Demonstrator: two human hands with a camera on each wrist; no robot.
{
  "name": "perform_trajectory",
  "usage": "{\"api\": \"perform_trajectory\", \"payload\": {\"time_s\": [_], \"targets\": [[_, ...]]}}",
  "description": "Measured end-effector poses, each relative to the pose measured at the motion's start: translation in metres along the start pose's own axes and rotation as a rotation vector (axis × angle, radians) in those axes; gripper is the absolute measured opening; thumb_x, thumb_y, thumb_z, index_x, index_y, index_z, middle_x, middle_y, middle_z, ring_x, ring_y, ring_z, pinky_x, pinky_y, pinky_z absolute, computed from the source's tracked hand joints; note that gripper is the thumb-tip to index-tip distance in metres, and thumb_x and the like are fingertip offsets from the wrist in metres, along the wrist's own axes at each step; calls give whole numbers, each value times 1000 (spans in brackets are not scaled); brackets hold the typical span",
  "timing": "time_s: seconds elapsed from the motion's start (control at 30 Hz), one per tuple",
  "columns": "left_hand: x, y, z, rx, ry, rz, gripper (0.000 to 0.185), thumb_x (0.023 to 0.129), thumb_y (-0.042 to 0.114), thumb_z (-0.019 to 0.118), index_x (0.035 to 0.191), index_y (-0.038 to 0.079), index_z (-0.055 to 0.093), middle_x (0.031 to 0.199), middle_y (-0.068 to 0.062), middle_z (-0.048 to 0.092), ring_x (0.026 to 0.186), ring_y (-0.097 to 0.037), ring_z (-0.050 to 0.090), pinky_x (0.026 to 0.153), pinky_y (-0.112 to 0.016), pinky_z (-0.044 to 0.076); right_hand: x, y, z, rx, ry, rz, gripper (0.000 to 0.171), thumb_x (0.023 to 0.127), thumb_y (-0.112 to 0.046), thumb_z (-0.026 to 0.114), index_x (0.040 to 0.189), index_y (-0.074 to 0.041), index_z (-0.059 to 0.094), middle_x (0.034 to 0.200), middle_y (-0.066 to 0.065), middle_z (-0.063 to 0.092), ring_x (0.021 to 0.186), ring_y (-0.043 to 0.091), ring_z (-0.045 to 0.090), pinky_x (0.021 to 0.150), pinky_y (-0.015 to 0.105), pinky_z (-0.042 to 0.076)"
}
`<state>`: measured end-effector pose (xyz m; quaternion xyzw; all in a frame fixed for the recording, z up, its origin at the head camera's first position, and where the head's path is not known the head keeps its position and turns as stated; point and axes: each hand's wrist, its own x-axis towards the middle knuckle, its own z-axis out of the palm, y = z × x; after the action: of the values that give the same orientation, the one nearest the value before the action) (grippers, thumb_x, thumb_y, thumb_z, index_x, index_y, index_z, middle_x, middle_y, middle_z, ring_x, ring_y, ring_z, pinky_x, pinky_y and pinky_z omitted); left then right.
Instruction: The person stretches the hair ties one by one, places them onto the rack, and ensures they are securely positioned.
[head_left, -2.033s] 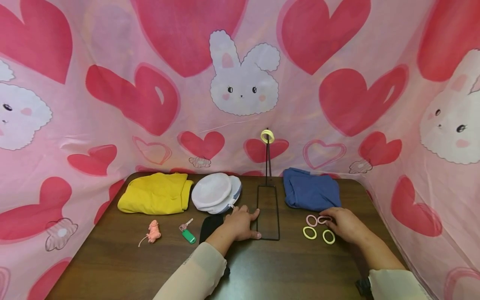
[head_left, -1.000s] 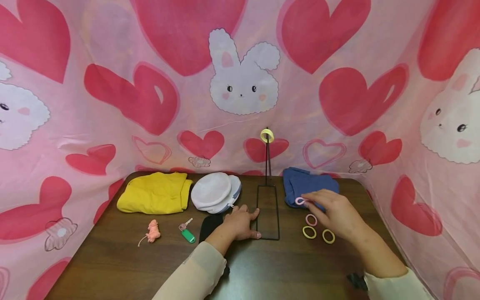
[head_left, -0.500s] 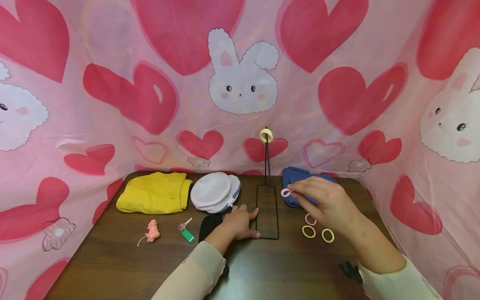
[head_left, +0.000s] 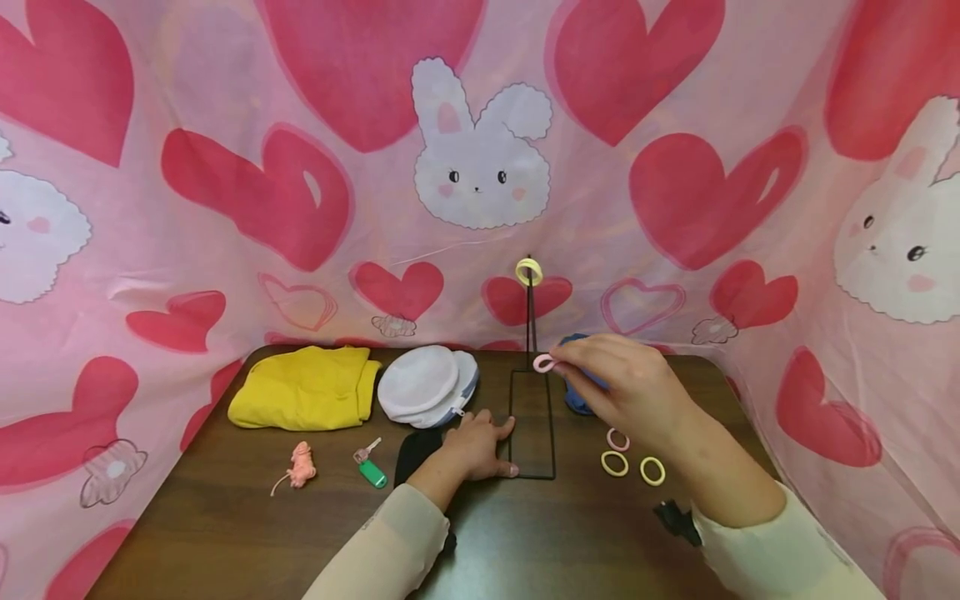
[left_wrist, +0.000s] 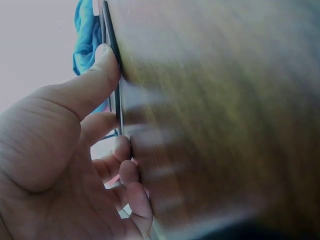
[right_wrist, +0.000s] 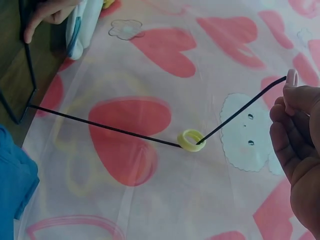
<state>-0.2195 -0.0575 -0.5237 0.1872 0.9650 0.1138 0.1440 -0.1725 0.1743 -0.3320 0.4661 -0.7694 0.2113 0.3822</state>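
Observation:
My right hand [head_left: 637, 387] pinches a small pink ring, which looks like a soft hair tie [head_left: 543, 363], between thumb and fingers. In the right wrist view the pink hair tie is right at the tip of the black wire stand's [right_wrist: 235, 115] sloping arm. A yellow hair tie [right_wrist: 184, 141] hangs at the bend between arm and upright. My left hand [head_left: 476, 446] rests spread over the left side of the stand's rectangular base, thumb [left_wrist: 102, 62] and fingertips pressing at the wire. Loose on the table lie one pink ring [head_left: 609, 437] and two yellow rings [head_left: 617, 476].
Across the back are yellow folded cloth [head_left: 303, 392], a white round zip pouch [head_left: 420, 383] and blue folded cloth [head_left: 577, 400], partly hidden by my right hand. A pink toy mouse [head_left: 302, 465] and a green-tagged key [head_left: 372, 474] lie left. Something black [head_left: 411, 454] sits beside my left hand.
My right hand has lifted one pink hair tie from the loose rings and carried it up and left to the stand. The left hand has stayed on the base.

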Motion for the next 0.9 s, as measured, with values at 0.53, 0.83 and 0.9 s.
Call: {"api": "perform_trajectory", "payload": {"time_s": [0.53, 0.83, 0.9], "targets": [[0, 0, -2, 3, -5, 0, 89, 80, 63, 80, 157, 36, 46, 133, -9, 52, 120, -30, 47, 92, -61, 47, 6, 40, 29, -29, -28, 109, 24, 89, -10, 82, 112, -7, 78, 104, 7, 77, 96, 25, 73, 83, 45, 59], [0, 1, -1, -16, -17, 0, 89, 80, 61, 81, 158, 36, 45, 133, -9, 52, 119, -30, 46, 93, -62, 46, 18, 66, 47, -41, -8, 172, 26, 86, -5, 85, 110, -3, 78, 109, 13, 74, 99, 28, 72, 83, 44, 60], [0, 1, -2, -17, -19, -2, 89, 81, 61, 81, 158, 37, 45, 132, -9, 52, 119, -30, 46, 93, -62, 46, 22, 71, 50, -45, -4, 189, 27, 85, -3, 84, 111, -2, 77, 110, 14, 73, 102, 29, 71, 84, 45, 59]]}}
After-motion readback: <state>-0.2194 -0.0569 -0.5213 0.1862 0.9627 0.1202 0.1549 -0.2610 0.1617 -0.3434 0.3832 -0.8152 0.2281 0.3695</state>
